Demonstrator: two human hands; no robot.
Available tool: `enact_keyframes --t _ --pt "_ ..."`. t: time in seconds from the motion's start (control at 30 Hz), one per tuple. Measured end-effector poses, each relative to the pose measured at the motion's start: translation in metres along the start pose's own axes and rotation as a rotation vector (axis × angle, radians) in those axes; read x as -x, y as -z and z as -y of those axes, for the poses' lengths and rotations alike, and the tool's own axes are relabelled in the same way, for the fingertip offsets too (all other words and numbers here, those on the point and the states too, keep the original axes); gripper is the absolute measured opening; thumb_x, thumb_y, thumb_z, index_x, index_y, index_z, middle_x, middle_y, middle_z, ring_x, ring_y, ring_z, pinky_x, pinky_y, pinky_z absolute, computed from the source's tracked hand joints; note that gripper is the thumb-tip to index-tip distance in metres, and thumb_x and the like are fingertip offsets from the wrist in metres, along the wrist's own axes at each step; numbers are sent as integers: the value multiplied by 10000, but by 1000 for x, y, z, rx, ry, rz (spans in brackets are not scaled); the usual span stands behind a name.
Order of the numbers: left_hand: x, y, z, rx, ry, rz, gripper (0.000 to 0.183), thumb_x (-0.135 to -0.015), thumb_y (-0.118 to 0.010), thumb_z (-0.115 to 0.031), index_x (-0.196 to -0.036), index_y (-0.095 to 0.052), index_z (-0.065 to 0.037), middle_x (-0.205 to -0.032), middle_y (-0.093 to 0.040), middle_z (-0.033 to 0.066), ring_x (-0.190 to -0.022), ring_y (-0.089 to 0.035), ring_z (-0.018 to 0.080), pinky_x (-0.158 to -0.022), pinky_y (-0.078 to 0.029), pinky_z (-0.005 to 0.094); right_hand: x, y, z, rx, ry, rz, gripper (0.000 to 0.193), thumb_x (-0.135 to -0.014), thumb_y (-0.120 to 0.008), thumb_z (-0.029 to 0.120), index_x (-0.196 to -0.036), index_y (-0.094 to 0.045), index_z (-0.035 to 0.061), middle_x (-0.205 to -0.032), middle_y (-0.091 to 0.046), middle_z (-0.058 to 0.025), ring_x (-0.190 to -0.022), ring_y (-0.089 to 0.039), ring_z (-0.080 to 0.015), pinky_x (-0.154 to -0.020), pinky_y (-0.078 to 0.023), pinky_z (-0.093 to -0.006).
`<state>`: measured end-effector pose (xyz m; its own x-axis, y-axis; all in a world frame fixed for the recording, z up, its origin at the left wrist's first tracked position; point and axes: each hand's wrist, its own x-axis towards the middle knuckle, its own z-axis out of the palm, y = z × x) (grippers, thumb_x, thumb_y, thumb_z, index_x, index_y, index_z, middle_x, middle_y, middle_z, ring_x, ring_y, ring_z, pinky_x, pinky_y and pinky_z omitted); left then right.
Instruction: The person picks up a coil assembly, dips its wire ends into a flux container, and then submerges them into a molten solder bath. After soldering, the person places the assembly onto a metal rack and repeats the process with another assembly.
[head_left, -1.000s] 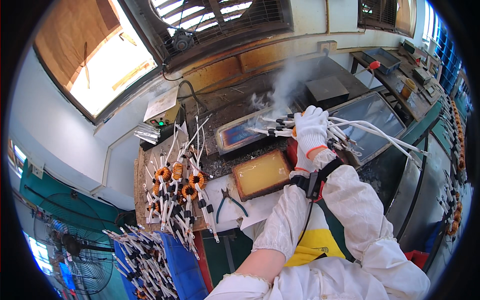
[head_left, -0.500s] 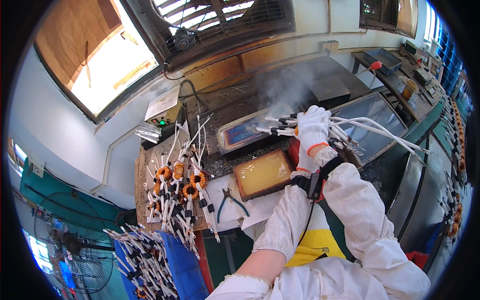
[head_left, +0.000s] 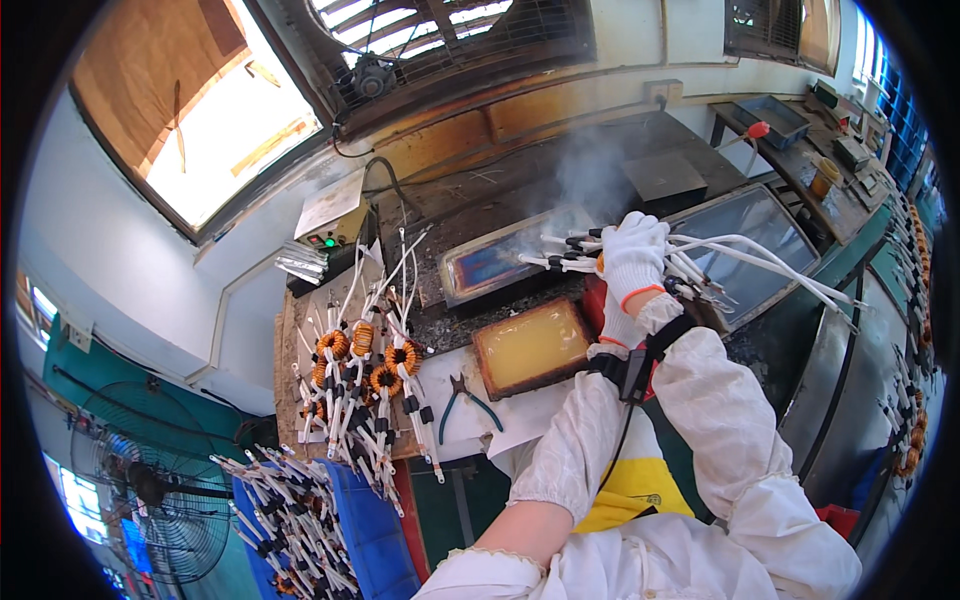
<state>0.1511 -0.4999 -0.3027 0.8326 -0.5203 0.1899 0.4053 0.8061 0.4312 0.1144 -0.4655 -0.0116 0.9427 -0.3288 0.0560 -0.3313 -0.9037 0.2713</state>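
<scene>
In the head view, my right hand (head_left: 634,250), in a white knitted glove with an orange cuff, is closed over a bundle of white sleeved cable leads with black bands (head_left: 571,264). My left hand (head_left: 617,325), also white-gloved, sits just below and mostly behind it, so I can't tell what its fingers are doing. The bundle's long axis runs crosswise through my grip: short ends point left, long ones trail right. Those short ends reach the right end of the grey rectangular metal trough with a blue-brown sheen (head_left: 490,268); whether they touch it is unclear under pale smoke (head_left: 590,172). My right hand is the nearer to the trough. I count one trough, one brown-rimmed rectangular tray of yellow material (head_left: 484,362), one pair of teal-handled pliers (head_left: 459,387), one blue plastic crate (head_left: 365,530), and at least five copper-orange wound ring coils (head_left: 364,337).
</scene>
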Motion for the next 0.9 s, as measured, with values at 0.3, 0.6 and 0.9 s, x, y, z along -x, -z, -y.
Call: enact_keyframes --t 0.3,0.6,0.9 --pt "-2 5 1 123 37 -14 525 -1027 -207 -402 -1468 -218 -117 -1483 -317 125 -1341 -355 301 -1086 -337 399 0 3 -1 -8 8 -2 269 -889 -559 266 -1113 -666 162 -1134 -569 -101 -1040 -542 -286 -799 -383 -455" --pt "-5 22 2 -198 -33 -23 467 -1039 -211 -309 -1468 -222 -125 -1463 -342 105 -1327 -372 262 -1073 -350 368 3 5 5 -29 17 -35 261 -888 -565 267 -1107 -668 171 -1135 -563 -102 -1039 -535 -284 -810 -382 -456" --pt "5 14 -27 -326 -29 -59 457 -1024 -279 -326 -1423 -287 -102 -1427 -395 100 -1293 -413 240 -1052 -373 341 12 5 -3 -62 21 -79 269 -882 -571 264 -1125 -643 173 -1101 -558 -100 -1030 -528 -277 -828 -379 -436"
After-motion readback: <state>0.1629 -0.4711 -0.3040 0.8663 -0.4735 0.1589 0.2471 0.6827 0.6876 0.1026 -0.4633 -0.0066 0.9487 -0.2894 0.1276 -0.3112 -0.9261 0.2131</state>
